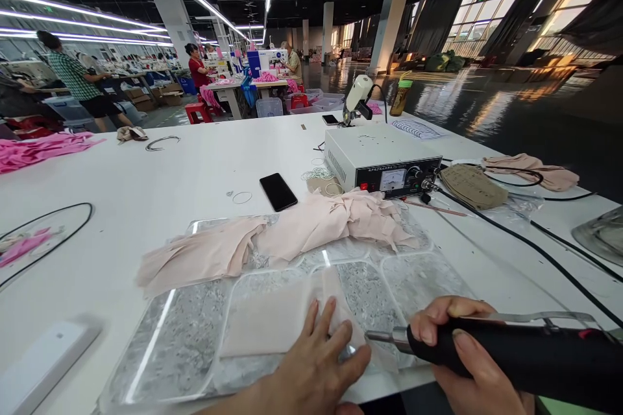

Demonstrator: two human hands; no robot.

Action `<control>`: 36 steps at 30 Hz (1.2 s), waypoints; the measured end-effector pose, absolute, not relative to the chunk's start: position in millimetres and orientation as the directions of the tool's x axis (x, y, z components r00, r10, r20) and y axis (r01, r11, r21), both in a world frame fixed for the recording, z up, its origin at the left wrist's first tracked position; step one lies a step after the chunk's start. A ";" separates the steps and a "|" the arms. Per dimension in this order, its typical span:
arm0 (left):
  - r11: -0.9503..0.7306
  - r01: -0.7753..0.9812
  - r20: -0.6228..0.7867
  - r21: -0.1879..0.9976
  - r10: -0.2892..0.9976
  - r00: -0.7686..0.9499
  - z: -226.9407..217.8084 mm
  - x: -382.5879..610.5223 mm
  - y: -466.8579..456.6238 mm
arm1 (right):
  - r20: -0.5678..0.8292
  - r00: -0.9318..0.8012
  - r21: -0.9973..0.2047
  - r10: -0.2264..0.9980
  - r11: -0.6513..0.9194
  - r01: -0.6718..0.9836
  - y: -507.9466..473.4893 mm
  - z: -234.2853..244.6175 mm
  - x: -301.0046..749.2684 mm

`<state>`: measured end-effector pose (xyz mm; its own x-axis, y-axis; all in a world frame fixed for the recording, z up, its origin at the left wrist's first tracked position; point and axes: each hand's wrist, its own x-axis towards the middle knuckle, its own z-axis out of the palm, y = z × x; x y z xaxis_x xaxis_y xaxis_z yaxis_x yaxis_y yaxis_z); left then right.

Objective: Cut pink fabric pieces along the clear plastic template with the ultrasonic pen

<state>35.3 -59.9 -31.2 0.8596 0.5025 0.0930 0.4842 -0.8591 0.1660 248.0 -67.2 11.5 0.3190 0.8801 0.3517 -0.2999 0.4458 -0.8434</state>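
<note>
My left hand (311,360) lies flat, fingers spread, on a pale pink fabric piece (272,321) spread over a clear scratched cutting plate (180,337). My right hand (460,353) is wrapped round a black handheld cutter (516,353), whose metal tip (382,336) points left at the fabric's right edge, close to my left fingers. A heap of pale pink fabric pieces (287,237) lies across the far side of the plate.
A white control box (382,159) with a dial stands behind the plate, its black cable (525,243) running to the cutter. A black phone (278,191), wire rings (242,197), beige fabric (530,172) and pink fabric (34,149) lie around. People work at far tables.
</note>
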 end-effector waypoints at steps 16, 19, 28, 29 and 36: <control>-0.843 0.492 0.032 0.218 0.510 0.859 -28.0 33.9 -59.6 | 0.344 0.306 -0.854 0.888 0.431 -0.293 -69.9 10.0 252.8; -0.839 0.495 0.005 0.226 0.509 0.861 -22.5 34.8 -58.3 | 0.334 0.316 -0.861 0.888 0.424 -0.282 -74.0 11.1 256.7; -0.815 0.528 -0.083 0.240 0.525 0.847 -11.7 40.7 -57.4 | 0.342 0.330 -0.847 0.880 0.441 -0.297 -76.7 10.2 250.6; -0.813 0.526 -0.063 0.248 0.529 0.846 -14.5 39.9 -57.9 | 0.345 0.323 -0.850 0.881 0.439 -0.291 -76.6 9.7 250.9; -0.826 0.487 0.030 0.284 0.515 0.857 -14.2 29.8 -59.4 | 0.244 0.411 -0.870 0.879 0.385 -0.307 -77.5 6.9 256.4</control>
